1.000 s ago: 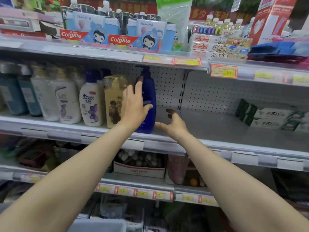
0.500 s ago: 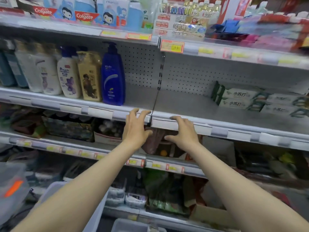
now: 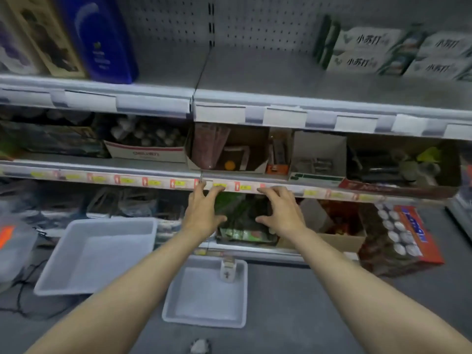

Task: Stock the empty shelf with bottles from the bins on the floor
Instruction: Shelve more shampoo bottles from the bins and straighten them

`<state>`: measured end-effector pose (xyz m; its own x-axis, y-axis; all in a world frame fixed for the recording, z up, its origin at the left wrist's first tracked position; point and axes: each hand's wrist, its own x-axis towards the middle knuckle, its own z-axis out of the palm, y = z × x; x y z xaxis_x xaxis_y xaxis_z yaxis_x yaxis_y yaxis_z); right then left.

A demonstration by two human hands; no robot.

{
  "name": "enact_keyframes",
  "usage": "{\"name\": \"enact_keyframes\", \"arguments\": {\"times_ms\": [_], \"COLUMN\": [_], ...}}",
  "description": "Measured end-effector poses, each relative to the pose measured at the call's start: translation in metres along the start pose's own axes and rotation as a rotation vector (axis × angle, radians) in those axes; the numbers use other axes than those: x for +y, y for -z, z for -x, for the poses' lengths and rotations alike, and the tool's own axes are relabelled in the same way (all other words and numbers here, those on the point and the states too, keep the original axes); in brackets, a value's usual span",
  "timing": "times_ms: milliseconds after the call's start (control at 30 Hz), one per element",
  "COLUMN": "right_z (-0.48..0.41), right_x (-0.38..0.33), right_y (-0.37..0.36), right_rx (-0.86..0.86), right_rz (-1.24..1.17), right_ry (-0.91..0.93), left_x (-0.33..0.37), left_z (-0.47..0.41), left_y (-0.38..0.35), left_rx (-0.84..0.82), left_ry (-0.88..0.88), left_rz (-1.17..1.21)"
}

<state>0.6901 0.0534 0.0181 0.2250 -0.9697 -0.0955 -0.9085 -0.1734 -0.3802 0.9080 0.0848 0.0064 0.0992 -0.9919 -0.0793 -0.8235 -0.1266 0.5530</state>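
A dark blue pump bottle (image 3: 102, 39) stands on the grey shelf (image 3: 255, 72) at the upper left, next to a beige bottle (image 3: 43, 37). To its right the shelf board is bare. Two white bins sit on the floor: a large one (image 3: 63, 277) at the left and a smaller one (image 3: 204, 320) in the middle, holding one small white bottle (image 3: 228, 270) at its far edge. My left hand (image 3: 204, 213) and my right hand (image 3: 279, 213) hang in the air in front of the lower shelves, fingers spread and relaxed, holding nothing.
Green-and-white boxes (image 3: 383, 52) are stacked on the shelf's right end. Lower shelves hold cardboard boxes (image 3: 145, 154) and packets. A red box of cans (image 3: 406, 238) leans on the floor at the right. A clear lidded tub (image 3: 12, 246) sits far left.
My view has tilted down from the shelf toward the floor. Both hands have dropped from the blue bottle and shelf edge to a lower level, still holding nothing.
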Motion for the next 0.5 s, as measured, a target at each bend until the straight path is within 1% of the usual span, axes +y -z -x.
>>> {"name": "enact_keyframes", "arguments": {"times_ms": [133,267,500], "right_z": [0.004,0.010,-0.006], "right_x": [0.031,0.069,0.130], "right_y": [-0.062,-0.142,-0.301], "right_rx": [-0.091,-0.194,-0.279], "right_rz": [0.008,-0.053,-0.217], "right_ry": [-0.069,-0.178,-0.354], "left_x": [-0.035,-0.084,-0.184], "left_z": [-0.001,-0.003,-0.028], "left_y": [-0.052,-0.116,-0.241], "left_rx": [-0.114,-0.258,-0.361], "left_ry": [0.061,0.131,0.191], "left_rz": [0.037,0.065,0.093]}}
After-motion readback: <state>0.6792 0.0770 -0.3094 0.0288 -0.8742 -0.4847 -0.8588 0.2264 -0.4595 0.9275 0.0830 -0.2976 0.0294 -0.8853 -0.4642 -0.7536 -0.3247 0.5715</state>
